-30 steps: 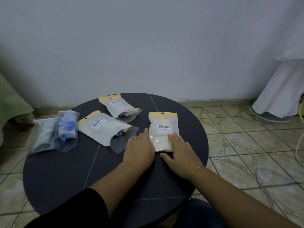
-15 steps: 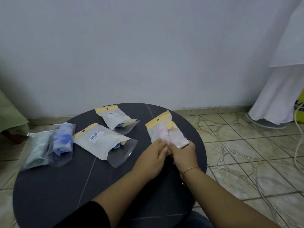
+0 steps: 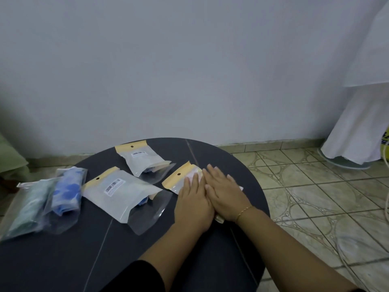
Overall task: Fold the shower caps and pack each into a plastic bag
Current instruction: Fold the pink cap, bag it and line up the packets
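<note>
Both hands, left (image 3: 194, 202) and right (image 3: 225, 192), are lying flat with straight fingers, grasping nothing, pressing the pack (image 3: 183, 178) on the table (image 3: 69, 256) right of the other bags. We are judging the step to be flattening: press evenly from the closed end, keeping the pack from sliding.

round dark table (image 3: 63, 260), tiled floor (image 3: 315, 197), white cloth (image 3: 362, 114)

Your left hand (image 3: 194, 204) and right hand (image 3: 224, 193) lay flat side by side, fingers straight and pointing away from you. They touched along the inner edges. Both arms reached forward, nearly straight.
</note>
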The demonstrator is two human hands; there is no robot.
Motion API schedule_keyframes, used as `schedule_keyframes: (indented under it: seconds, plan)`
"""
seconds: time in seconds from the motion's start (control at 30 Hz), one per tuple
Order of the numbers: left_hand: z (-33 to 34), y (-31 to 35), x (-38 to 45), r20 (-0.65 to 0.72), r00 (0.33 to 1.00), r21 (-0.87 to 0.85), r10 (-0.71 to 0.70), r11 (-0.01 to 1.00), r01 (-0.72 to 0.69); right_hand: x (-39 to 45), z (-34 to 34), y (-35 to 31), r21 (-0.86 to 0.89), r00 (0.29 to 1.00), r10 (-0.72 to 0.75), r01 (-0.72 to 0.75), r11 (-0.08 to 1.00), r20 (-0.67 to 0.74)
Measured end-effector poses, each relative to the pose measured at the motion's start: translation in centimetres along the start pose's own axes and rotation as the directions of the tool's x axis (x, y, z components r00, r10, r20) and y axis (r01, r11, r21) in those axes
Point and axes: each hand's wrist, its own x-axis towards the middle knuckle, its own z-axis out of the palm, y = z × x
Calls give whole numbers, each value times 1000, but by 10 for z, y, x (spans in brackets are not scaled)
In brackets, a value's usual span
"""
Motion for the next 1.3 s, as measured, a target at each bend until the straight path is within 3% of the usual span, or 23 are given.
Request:
schedule_keyframes:
  seconds: [0.1, 0.5, 0.6, 0.7, 0.8, 1.07, 1.2, 1.3]
  plan:
    - [6, -4, 3, -13, 997, 49, 71, 996, -70, 0, 5, 7, 62, 997, 17, -22, 998, 73]
    - [-1, -16, 14, 135, 971, 162, 197, 962, -218, 3, 14, 1, 23, 992, 115, -116, 993, 49]
    - [-21, -14, 13, 192, 958, 137, 213, 961, -241, -3, 11, 1, 153, 994, 107, -111, 982, 35]
    - [-30, -15, 23, 113, 985, 152, 131, 977, -148, -14, 7, 7, 233, 994, 109, -107, 967, 5]
    - [-32, -8, 33, -9, 998, 237, 55, 970, -51, -7, 10, 15, 129, 992, 123, -118, 985, -29]
    - [-61, -1, 29, -214, 968, 216, 127, 973, -80, 28, 12, 13, -179, 979, 162, -183, 967, -121]
    - [-77, -31, -8, -307, 951, 141, -40, 986, 87, 22, 13, -17, -115, 982, 49, -71, 991, -180]
    - [-84, -58, -39, -327, 925, 137, -195, 958, 250, 14, 20, -43, -35, 988, -113, 109, 993, -110]
